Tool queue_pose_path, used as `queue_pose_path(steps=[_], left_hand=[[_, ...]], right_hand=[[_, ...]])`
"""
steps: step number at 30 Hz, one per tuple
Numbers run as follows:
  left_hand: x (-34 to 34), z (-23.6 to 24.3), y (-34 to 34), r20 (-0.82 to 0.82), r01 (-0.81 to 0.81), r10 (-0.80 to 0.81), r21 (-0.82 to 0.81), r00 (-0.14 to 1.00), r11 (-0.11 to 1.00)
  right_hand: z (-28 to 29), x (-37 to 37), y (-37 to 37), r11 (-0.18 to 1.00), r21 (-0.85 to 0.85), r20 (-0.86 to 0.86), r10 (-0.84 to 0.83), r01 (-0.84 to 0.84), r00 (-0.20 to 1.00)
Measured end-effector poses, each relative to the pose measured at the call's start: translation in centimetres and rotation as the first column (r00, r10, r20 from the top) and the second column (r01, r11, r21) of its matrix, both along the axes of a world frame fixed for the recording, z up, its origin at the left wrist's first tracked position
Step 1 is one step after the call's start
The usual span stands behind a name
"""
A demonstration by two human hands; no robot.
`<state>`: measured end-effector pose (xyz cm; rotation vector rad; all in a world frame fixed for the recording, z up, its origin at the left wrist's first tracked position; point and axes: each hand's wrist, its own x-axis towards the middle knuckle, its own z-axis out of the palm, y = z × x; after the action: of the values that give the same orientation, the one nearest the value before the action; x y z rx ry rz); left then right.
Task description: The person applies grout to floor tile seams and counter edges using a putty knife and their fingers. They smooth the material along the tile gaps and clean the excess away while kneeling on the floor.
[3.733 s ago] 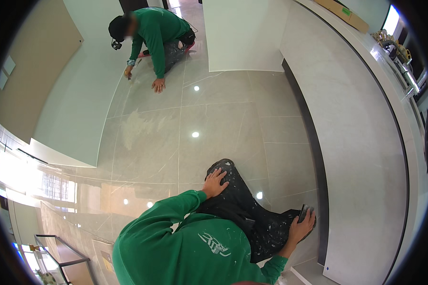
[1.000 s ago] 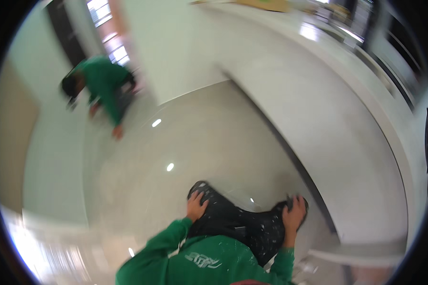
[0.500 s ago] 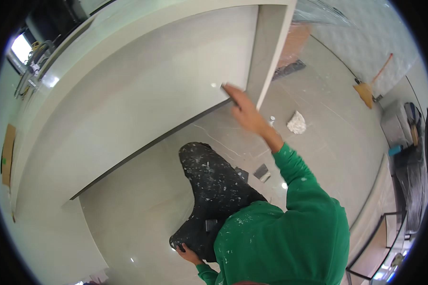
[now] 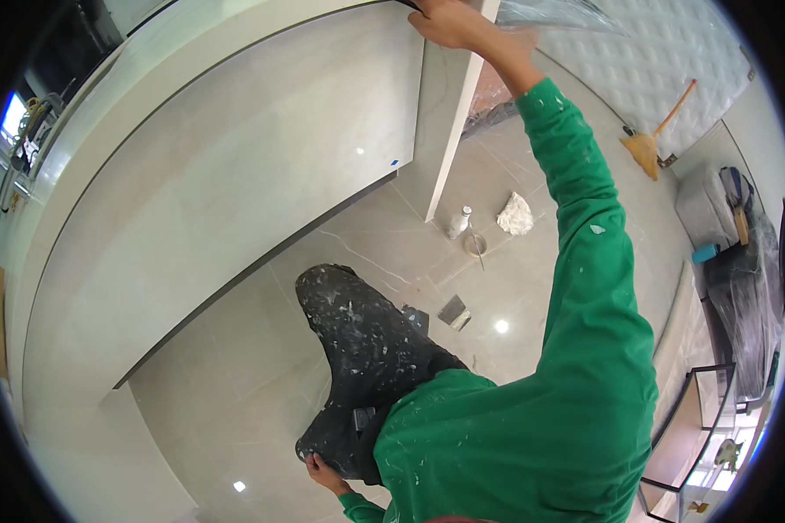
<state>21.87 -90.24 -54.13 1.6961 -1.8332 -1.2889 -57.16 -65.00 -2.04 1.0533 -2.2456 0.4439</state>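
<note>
My right hand (image 4: pixel 449 22) is raised to the top corner of a pale marbled panel (image 4: pixel 262 157), beside the light upright end of a counter. Its fingers close around a thin dark flat piece, mostly hidden by the hand and cut off by the picture's edge. A small blue mark (image 4: pixel 394 163) shows near the panel's lower right corner. Low in the view, my left hand (image 4: pixel 324 473) rests with loose fingers on the knee of my paint-spattered black trousers (image 4: pixel 366 327), holding nothing I can see.
A white bottle (image 4: pixel 460 222), a tape roll (image 4: pixel 474 245) with a thin stick across it, a crumpled white cloth (image 4: pixel 515 214) and a flat scraper (image 4: pixel 454 312) are on the tiled floor. A broom (image 4: pixel 645 152) leans at the far right. A black-framed glass table (image 4: pixel 689 436) stands lower right.
My right hand has gone up from the panel's lower right corner to its top edge, arm stretched further. The view has shifted, uncovering the bottle and tape roll. My left hand remains on the knee.
</note>
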Motion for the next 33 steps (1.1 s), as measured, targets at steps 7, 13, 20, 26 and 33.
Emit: queue_pose_path(steps=[7,13,20,26,33], left_hand=[[-1.8,0.4,3.0,0.036,0.002,0.004,-0.168,0.999,0.986],[-1.9,0.0,3.3,0.053,-0.025,0.038,-0.215,0.998,0.976],[-2.3,0.2,3.3,0.099,-0.025,0.052,-0.263,0.994,0.964],[-1.7,-0.5,2.9,0.084,-0.026,0.048,-0.254,0.995,0.967],[-0.8,-0.2,3.8,-0.047,-0.122,0.118,-0.090,0.992,0.988]], right_hand=[[1.1,-7.9,-1.6,0.818,0.545,-0.007,-0.216,0.185,0.976],[0.3,-5.4,-4.9,0.811,0.555,0.042,-0.249,0.185,0.968],[0.4,2.2,-14.5,0.911,0.409,0.082,-0.094,0.052,0.992],[-0.8,20.6,-24.3,0.854,0.233,-0.254,0.516,-0.466,0.818],[-7.7,30.7,-16.5,0.352,0.125,0.245,0.895,-0.928,0.373]])
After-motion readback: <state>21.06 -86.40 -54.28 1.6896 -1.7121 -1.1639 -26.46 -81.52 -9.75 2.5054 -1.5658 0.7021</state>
